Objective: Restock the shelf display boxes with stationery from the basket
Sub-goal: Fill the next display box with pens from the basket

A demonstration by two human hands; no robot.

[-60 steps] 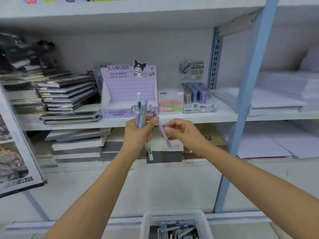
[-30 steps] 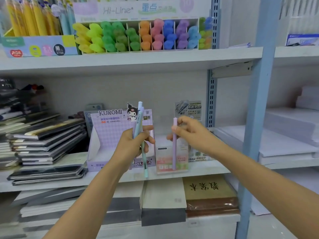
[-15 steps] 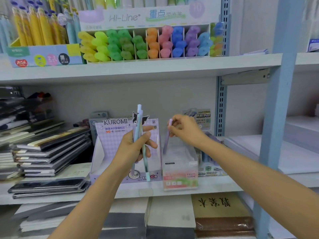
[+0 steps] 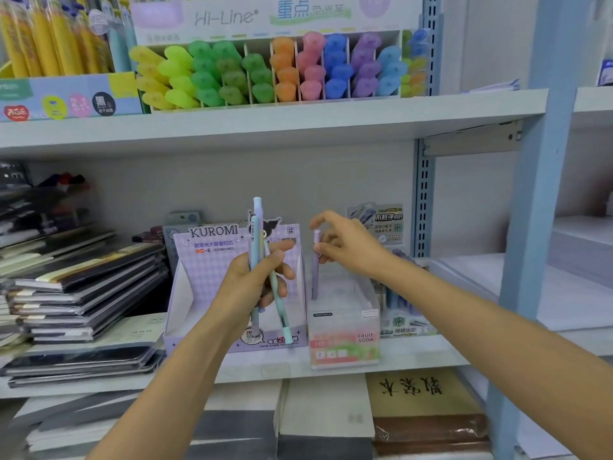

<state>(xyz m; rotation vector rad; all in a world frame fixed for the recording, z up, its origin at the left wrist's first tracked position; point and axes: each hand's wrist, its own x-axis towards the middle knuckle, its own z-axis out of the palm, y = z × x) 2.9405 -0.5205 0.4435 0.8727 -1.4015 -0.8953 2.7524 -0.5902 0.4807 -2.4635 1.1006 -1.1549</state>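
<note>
Shelf point(image 4: 265, 371): purple pen point(image 4: 314, 280) stands upright

Left hand point(image 4: 262, 277) grips pens point(image 4: 256, 227); right hand point(image 4: 351, 250) pinches pen point(image 4: 315, 280).

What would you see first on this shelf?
The rainbow row of highlighters on the upper shelf jumps out first. Below, in the middle, the left hand grips a bunch of pens before a purple box, and the right hand pinches a purple pen standing in a clear box.

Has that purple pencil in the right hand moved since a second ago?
Yes. The purple pencil was held in front of the Fruit Soda box; now its lower end stands inside that box's open top.
</note>
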